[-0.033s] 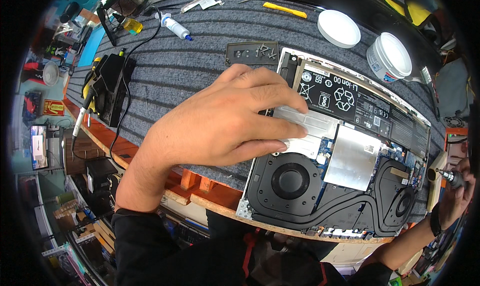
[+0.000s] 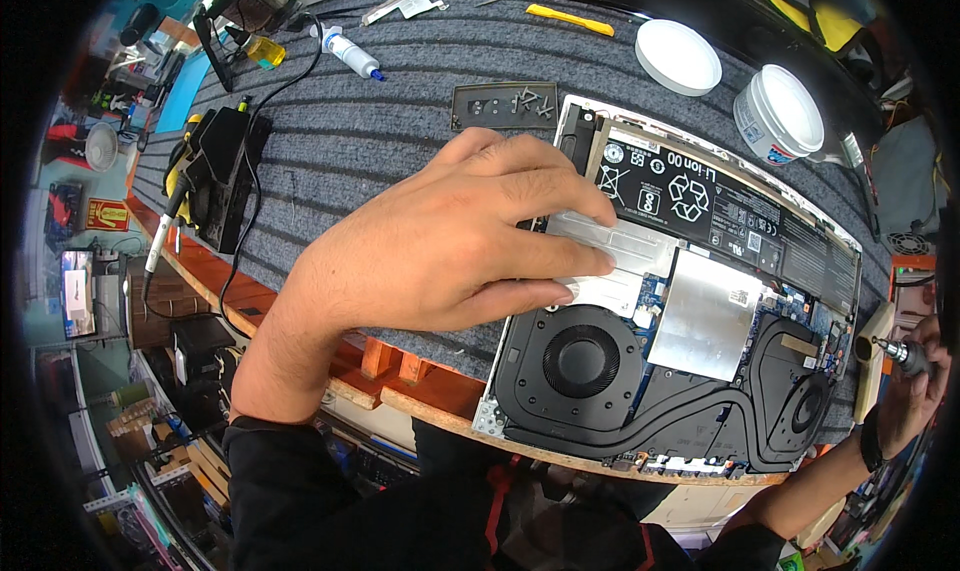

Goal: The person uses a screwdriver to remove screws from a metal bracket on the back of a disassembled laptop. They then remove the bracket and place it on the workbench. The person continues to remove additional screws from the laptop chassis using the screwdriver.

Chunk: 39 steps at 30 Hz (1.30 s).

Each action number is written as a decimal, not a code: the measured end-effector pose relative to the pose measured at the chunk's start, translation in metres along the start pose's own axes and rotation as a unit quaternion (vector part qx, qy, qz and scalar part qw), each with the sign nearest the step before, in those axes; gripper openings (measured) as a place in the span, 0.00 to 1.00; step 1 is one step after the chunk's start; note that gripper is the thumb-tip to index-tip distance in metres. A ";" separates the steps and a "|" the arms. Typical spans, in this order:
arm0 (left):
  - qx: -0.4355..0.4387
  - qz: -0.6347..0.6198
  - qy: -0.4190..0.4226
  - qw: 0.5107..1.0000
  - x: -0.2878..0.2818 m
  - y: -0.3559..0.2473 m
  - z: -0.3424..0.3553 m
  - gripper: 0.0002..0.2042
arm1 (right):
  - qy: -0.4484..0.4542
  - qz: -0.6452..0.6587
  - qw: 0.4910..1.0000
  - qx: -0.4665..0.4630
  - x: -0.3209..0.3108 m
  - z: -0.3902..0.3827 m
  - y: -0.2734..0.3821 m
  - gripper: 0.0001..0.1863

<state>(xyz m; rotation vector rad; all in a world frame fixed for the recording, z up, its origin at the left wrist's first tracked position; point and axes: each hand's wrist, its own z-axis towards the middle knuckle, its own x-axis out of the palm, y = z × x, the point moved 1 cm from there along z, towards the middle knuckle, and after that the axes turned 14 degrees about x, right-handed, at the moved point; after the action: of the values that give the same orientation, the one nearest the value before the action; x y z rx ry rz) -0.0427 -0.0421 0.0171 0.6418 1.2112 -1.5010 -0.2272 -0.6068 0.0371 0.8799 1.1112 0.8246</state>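
Note:
An opened laptop lies at the bench's front edge, its inside facing up. Its black battery runs along the far side, and a silver metal shield sits in the middle. Near the front left is a round black fan; a second fan is at the right. My left hand reaches over the laptop's left side, fingers spread and fingertips at a silver metal plate below the battery. Out at the far right rim, my right hand is closed around a screwdriver, away from the laptop.
Behind the laptop lies a small dark tray with screws. Farther back are a syringe, a yellow pry tool, a white lid and a white tub. A soldering iron stand with a cable is at the left.

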 end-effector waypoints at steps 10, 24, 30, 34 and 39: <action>0.003 -0.002 0.007 1.000 -0.001 0.000 0.000 0.19 | 0.013 -0.003 1.000 -0.002 0.004 0.002 0.001 0.19; -0.003 0.009 0.001 1.000 -0.002 0.000 0.009 0.27 | 0.026 0.029 0.992 -0.121 0.083 0.031 0.045 0.21; 0.010 -0.005 -0.014 1.000 -0.004 0.002 -0.002 0.21 | 0.025 0.001 1.000 0.007 0.007 0.003 0.004 0.19; 0.018 -0.013 -0.015 1.000 -0.007 0.004 -0.003 0.14 | 0.020 -0.004 1.000 0.018 0.005 0.002 0.005 0.19; 0.014 -0.010 -0.004 1.000 -0.005 0.003 0.006 0.12 | 0.019 0.032 0.993 -0.114 0.080 0.030 0.043 0.22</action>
<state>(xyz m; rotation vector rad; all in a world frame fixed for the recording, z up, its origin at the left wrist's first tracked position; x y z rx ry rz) -0.0375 -0.0453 0.0219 0.6443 1.1948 -1.5378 -0.1844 -0.5224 0.0512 0.7128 1.0025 1.0030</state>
